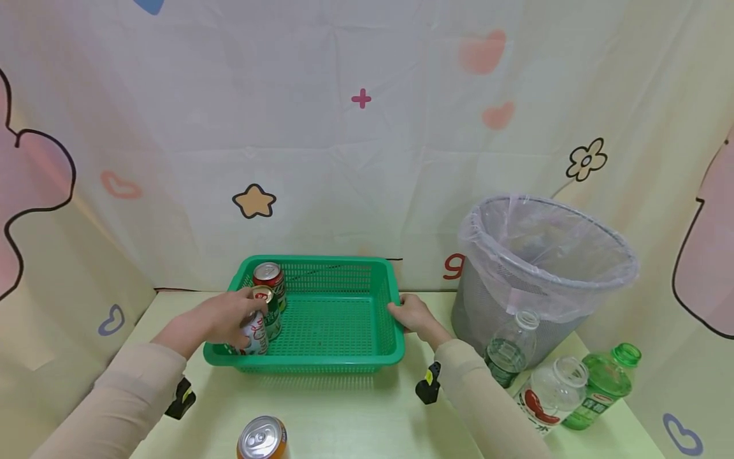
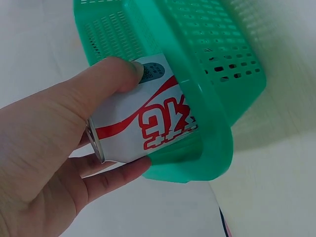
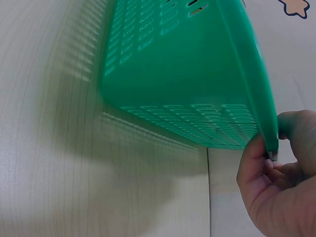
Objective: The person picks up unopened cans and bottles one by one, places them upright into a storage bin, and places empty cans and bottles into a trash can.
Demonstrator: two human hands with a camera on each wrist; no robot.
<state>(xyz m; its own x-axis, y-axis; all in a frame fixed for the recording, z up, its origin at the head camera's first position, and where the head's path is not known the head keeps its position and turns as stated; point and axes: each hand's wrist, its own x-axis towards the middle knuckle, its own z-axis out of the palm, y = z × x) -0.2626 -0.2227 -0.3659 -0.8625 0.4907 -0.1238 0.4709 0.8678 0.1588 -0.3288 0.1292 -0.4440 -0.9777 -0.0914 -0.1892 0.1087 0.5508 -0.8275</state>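
A white soda can with red lettering (image 2: 143, 116) stands in the front left corner of a green plastic basket (image 1: 321, 360). My left hand (image 1: 226, 317) grips that can near its top, thumb on one side and fingers on the other. Behind it in the basket are a green can (image 1: 273, 319) and a red-topped can (image 1: 269, 274), lined along the left wall. At the opposite end, my right hand (image 1: 415, 313) pinches the basket's right rim; in the right wrist view the thumb and curled fingers (image 3: 254, 163) close round that rim.
An orange can (image 1: 262, 440) stands at the table's front. To the right is a mesh bin with a clear liner (image 1: 516, 293). Before it stand a clear bottle (image 1: 510, 350), a clear jar with a red pepper label (image 1: 553, 392) and a green bottle (image 1: 608, 382). A patterned curtain hangs behind.
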